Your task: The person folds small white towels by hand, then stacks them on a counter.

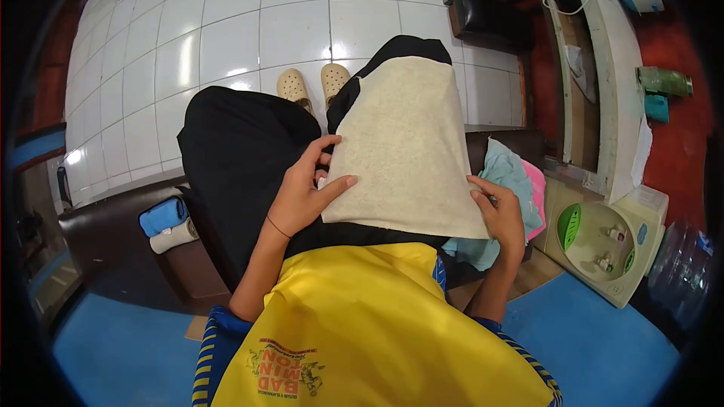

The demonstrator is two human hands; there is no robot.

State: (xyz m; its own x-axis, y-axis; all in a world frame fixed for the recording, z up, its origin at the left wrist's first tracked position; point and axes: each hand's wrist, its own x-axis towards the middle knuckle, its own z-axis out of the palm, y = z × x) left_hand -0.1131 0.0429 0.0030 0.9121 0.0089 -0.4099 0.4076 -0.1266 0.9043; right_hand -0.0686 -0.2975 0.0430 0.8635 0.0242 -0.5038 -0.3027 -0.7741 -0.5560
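A cream cloth (400, 143) lies spread over my right thigh, on black trousers. My left hand (302, 192) is at its left edge, the thumb on top and the index finger along the side; the other fingers curl partly out of sight by the edge. At the lower right corner, my right hand (499, 211) pinches the cloth's edge between thumb and fingers. Beside that hand, a crumpled light teal cloth (505, 169) rests on the bench, with a pink cloth (536, 181) partly under it.
Rolled blue cloth (163, 216) and a rolled beige cloth (173, 236) sit on the brown bench (102, 245) at left. Right of me are a water dispenser (603, 245) and a clear water bottle (681, 264). Beige clogs (293, 86) stand on white tiles.
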